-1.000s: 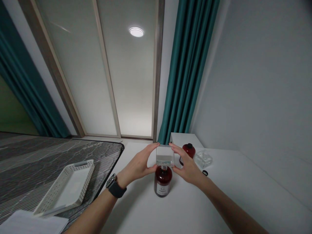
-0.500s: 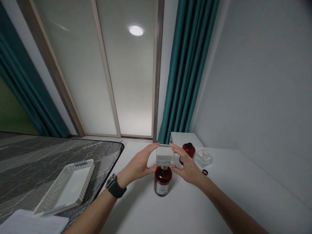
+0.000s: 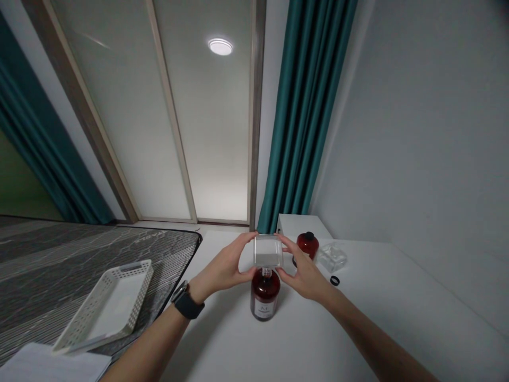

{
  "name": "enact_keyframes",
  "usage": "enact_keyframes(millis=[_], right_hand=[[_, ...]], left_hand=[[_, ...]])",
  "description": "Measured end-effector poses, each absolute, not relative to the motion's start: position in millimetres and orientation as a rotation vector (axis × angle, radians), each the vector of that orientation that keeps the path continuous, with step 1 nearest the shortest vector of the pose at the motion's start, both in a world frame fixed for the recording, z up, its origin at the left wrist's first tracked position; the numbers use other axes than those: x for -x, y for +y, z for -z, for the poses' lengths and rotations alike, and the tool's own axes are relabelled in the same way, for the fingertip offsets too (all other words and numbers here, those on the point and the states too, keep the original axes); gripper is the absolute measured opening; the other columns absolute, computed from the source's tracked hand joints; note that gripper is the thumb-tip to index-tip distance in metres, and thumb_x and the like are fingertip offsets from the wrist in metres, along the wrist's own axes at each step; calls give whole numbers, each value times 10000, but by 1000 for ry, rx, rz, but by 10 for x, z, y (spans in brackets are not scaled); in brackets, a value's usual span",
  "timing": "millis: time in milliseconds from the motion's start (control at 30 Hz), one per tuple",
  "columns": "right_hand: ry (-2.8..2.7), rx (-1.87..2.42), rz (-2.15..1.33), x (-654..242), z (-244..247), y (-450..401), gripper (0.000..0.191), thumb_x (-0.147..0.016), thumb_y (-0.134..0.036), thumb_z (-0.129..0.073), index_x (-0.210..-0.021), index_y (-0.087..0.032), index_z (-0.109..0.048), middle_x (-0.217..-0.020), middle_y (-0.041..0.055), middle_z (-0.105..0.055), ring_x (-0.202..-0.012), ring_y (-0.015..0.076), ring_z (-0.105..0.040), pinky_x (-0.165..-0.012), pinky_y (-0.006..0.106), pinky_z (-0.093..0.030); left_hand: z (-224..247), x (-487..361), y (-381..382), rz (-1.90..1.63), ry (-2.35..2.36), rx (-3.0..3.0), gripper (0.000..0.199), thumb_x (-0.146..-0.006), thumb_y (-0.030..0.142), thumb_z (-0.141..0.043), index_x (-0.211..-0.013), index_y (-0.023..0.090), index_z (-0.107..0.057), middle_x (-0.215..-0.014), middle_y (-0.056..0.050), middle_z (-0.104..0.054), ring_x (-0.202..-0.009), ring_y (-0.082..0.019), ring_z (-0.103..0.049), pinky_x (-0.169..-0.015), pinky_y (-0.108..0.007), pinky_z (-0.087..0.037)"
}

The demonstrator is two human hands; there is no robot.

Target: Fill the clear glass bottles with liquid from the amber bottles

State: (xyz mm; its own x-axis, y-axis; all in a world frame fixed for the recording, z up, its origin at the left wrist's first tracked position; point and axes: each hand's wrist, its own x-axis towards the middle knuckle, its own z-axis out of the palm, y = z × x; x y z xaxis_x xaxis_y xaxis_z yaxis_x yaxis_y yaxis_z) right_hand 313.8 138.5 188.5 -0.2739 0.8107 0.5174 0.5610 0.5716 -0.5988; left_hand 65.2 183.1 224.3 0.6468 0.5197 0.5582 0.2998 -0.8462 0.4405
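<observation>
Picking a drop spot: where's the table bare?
Free: white table between right forearm and right wall; nearer than front bottle, between left forearm and right. Crowded: around clear box and front bottle; far side, where rear bottle, clear plastic and black ring cluster.

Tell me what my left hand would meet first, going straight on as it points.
The clear rectangular box that your left hand holds; beyond it, probably your right hand, though depth is unclear.
</observation>
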Motion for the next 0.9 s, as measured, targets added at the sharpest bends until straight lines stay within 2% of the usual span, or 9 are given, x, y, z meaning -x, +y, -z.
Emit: enact_keyframes(millis=[100, 200, 267, 367, 500, 633, 767, 900], right_hand=[[-1879, 1063, -504, -3136, -1807, 1346, 741, -903, -181, -579, -1540, -348, -240, -1606, 86, -344, -1371, 280, -490, -1117, 520, -429], [-1700, 992, -636, -3116, -1626, 1237, 688, -939, -193, -519, -1536, -336, -210, -1577, 109, -374, -1456, 266, -373, -1116, 517, -424], [-1596, 996, -727, -3074, -1452, 1132, 687, -938, -244, -542, -1530, -317, -201, -1515, 138, -441, -1416, 276, -429, -1096, 529, -436], [-1554, 1042, -829, -2966, -1190, 967, 801, -859, -271, -653, -1522, -290, -206, -1494, 154, -453, -1402, 305, -437, -1103, 545, -414], [-1491, 1185, -925, -2805, -1029, 842, 918, -747, -171, -706, -1515, -277, -215, -1522, 150, -423, -1367, 309, -467, -1141, 557, -348], [-1460, 1284, -985, -2707, -1089, 845, 995, -684, -138, -734, -1524, -262, -215, -1540, 136, -415, -1364, 301, -473, -1173, 534, -311], [-1429, 1303, -991, -2657, -1134, 890, 975, -682, -123, -718, -1522, -234, -236, -1549, 137, -418, -1394, 288, -457, -1192, 501, -308], [-1424, 1255, -948, -2645, -1087, 915, 883, -689, -107, -704, -1482, -246, -341, -1506, 123, -483, -1373, 291, -491, -1186, 511, -329]], left_hand=[[-2211, -655, 1851, -1030, 659, -2528, 749, -829, 232, -701, -1476, 232, -323, -1422, -140, -531, -1289, -317, -547, -1110, -519, -453], [-2173, -651, 1870, -1035, 681, -2512, 752, -827, 236, -710, -1474, 233, -326, -1415, -139, -538, -1280, -314, -557, -1111, -512, -453], [-2140, -647, 1884, -1035, 695, -2497, 752, -823, 231, -714, -1470, 235, -330, -1412, -134, -541, -1278, -307, -559, -1116, -504, -451], [-2078, -649, 1904, -1059, 698, -2459, 760, -808, 212, -715, -1465, 231, -334, -1404, -134, -545, -1265, -298, -570, -1111, -498, -460], [-1998, -662, 1918, -1114, 698, -2376, 748, -787, 202, -718, -1447, 222, -366, -1386, -136, -562, -1252, -300, -583, -1106, -510, -466], [-1938, -669, 1913, -1172, 736, -2253, 734, -773, 187, -708, -1432, 209, -383, -1359, -147, -579, -1234, -304, -595, -1106, -533, -458], [-1869, -654, 1912, -1223, 764, -2082, 690, -775, 167, -689, -1402, 198, -402, -1322, -152, -592, -1208, -294, -611, -1104, -526, -457], [-1737, -613, 1948, -1269, 766, -1884, 643, -803, 213, -703, -1378, 206, -414, -1295, -141, -597, -1204, -272, -609, -1120, -502, -439]])
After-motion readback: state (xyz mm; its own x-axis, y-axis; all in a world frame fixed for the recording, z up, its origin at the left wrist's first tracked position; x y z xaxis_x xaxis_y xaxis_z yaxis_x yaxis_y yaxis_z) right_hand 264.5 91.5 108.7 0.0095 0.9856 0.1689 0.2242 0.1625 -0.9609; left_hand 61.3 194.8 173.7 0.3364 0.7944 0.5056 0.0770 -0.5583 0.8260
